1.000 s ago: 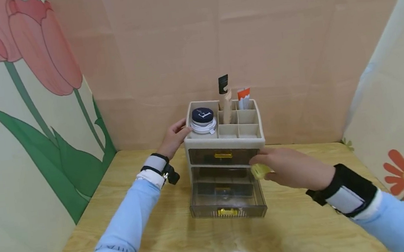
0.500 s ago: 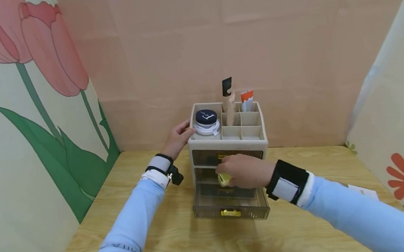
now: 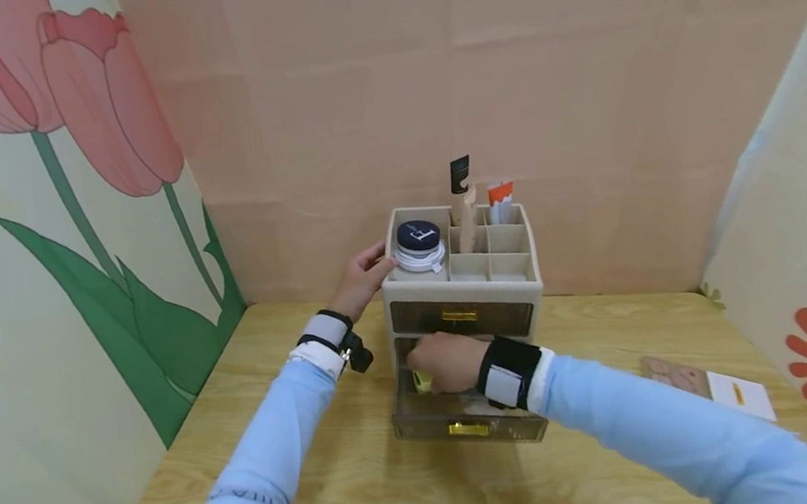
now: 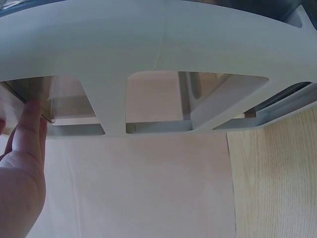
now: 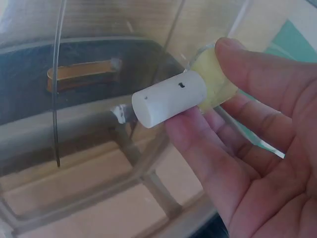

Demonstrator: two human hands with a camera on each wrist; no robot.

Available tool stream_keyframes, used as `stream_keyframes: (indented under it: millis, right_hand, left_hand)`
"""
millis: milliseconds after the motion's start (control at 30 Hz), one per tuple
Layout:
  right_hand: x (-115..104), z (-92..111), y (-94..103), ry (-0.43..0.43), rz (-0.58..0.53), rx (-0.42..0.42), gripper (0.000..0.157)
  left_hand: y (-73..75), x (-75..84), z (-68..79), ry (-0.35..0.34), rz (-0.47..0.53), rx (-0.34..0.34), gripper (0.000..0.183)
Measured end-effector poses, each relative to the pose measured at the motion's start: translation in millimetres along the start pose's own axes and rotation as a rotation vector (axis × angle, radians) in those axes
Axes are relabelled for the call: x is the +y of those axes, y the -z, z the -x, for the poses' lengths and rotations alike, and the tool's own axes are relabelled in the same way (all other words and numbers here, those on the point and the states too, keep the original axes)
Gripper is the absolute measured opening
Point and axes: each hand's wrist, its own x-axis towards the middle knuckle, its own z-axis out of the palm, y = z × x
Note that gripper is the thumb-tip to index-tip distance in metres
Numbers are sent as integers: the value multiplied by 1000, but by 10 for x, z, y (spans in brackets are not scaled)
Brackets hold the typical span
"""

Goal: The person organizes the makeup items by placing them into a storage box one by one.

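Observation:
A cream cosmetics organizer (image 3: 462,285) with smoky see-through drawers stands on the table. My left hand (image 3: 362,282) rests against its left side near the top, fingertips (image 4: 32,111) touching the edge of a side opening in the left wrist view. The lower drawer (image 3: 425,427) is pulled out. Over it, my right hand (image 3: 450,361) pinches a small bottle (image 5: 215,79) with a pale yellow body and a white cylindrical cap (image 5: 171,99). In the head view, only a bit of the yellow body shows beneath the fingers.
On top of the organizer sit a dark round compact (image 3: 418,235) and a white round item (image 3: 420,260). Two tubes, one beige (image 3: 469,223) and one red-tipped (image 3: 501,203), stand in its compartments. A pink-and-white flat item (image 3: 738,394) lies at the right. Walls enclose the table.
My right hand has moved left with the small bottle, from the organizer's right side to inside the pulled-out drawer. My left hand stays at the organizer. The flat item has come into view.

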Motion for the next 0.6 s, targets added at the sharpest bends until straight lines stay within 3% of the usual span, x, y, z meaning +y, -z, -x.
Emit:
stream_keyframes:
  millis: [167, 400, 600]
  right_hand:
    - [16, -68, -87, -31, 7, 11, 22]
    - [36, -92, -181, -26, 63, 120, 23]
    - [16, -92, -190, -34, 89, 155, 24]
  left_hand:
    - [2, -35, -16, 6, -2, 6, 50]
    - [-13, -38, -23, 13, -3, 14, 50]
    - [-8, -43, -33, 3, 13, 9, 49]
